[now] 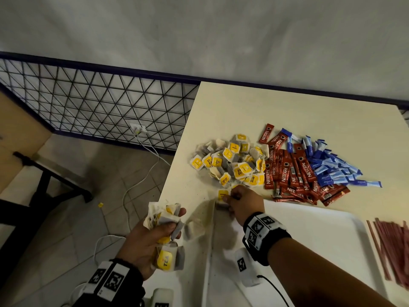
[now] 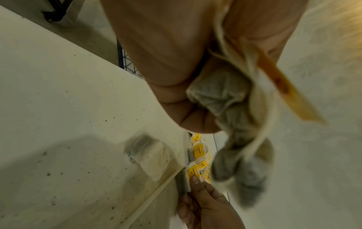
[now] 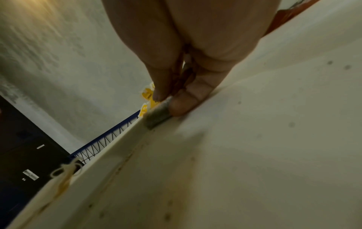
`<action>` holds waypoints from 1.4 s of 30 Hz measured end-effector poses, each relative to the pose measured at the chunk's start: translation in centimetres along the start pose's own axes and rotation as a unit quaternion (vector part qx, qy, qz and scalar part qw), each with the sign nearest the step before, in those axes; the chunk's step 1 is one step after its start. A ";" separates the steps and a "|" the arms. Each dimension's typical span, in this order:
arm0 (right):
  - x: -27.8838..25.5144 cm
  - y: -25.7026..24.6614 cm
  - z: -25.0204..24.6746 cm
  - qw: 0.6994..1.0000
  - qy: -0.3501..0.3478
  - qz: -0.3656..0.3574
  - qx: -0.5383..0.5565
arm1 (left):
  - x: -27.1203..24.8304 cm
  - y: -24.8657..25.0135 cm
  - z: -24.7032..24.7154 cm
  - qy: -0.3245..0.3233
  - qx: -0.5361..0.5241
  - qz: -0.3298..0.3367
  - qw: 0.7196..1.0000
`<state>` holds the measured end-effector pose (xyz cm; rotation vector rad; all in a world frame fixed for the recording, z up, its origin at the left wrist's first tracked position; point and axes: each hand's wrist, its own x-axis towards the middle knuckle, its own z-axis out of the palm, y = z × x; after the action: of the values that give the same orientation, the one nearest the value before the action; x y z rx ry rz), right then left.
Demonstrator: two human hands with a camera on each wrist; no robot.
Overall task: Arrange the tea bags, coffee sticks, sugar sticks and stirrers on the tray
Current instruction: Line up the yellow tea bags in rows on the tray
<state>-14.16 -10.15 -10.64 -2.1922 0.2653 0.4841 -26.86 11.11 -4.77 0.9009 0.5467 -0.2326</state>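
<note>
My left hand (image 1: pixel 155 238) grips a bunch of tea bags (image 1: pixel 164 220) with yellow tags just off the table's left edge; in the left wrist view the bunch of tea bags (image 2: pixel 225 99) hangs from the fist. My right hand (image 1: pixel 240 203) pinches a single tea bag (image 1: pixel 222 197) at the far left corner of the white tray (image 1: pixel 321 231); in the right wrist view thumb and finger hold that single tea bag (image 3: pixel 157 114) over the tray rim (image 3: pixel 109 148). Further back lie a tea bag pile (image 1: pixel 232 160), red coffee sticks (image 1: pixel 294 173) and blue sugar sticks (image 1: pixel 332 165). Reddish stirrers (image 1: pixel 394 247) lie on the tray's right side.
The cream table (image 1: pixel 276 107) ends in a left edge just beside my left hand. Two tea bags (image 1: pixel 197 220) lie at the tray's left rim. A wire mesh fence (image 1: pixel 99 105), a wall socket with cables (image 1: pixel 138 129) and tiled floor sit left of the table.
</note>
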 end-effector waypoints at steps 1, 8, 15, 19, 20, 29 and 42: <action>0.0 0.0 0.0 1.000 0.001 0.003 -0.006 | 0.0 -0.1 -0.1 -0.001 -0.003 -0.001 1.000; -3.4 -2.5 -2.4 0.994 0.041 -0.065 -0.072 | 0.3 -0.2 1.5 -0.007 -0.031 0.000 0.999; -9.8 -4.4 -3.5 0.956 -0.175 -0.223 0.079 | 2.5 -0.5 6.4 0.083 -0.105 0.024 0.991; -10.2 -4.0 -4.9 0.952 -0.130 -0.263 0.090 | 2.9 -0.8 8.9 0.068 -0.085 0.043 0.993; -10.3 -3.9 -5.0 0.950 -0.138 -0.267 0.090 | 2.9 -0.9 9.4 0.062 -0.080 0.046 0.994; -10.9 -0.9 -7.2 0.959 -0.184 -0.147 0.155 | 3.1 -4.7 12.1 0.057 -0.077 -0.016 0.995; -9.3 1.5 -8.4 0.974 -0.179 -0.126 0.053 | 2.8 -5.5 13.7 0.055 -0.082 -0.005 0.995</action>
<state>-21.01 -17.49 -2.99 -1.9571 -0.1759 0.6903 -21.95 -3.01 -3.16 0.7537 0.6622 -0.1445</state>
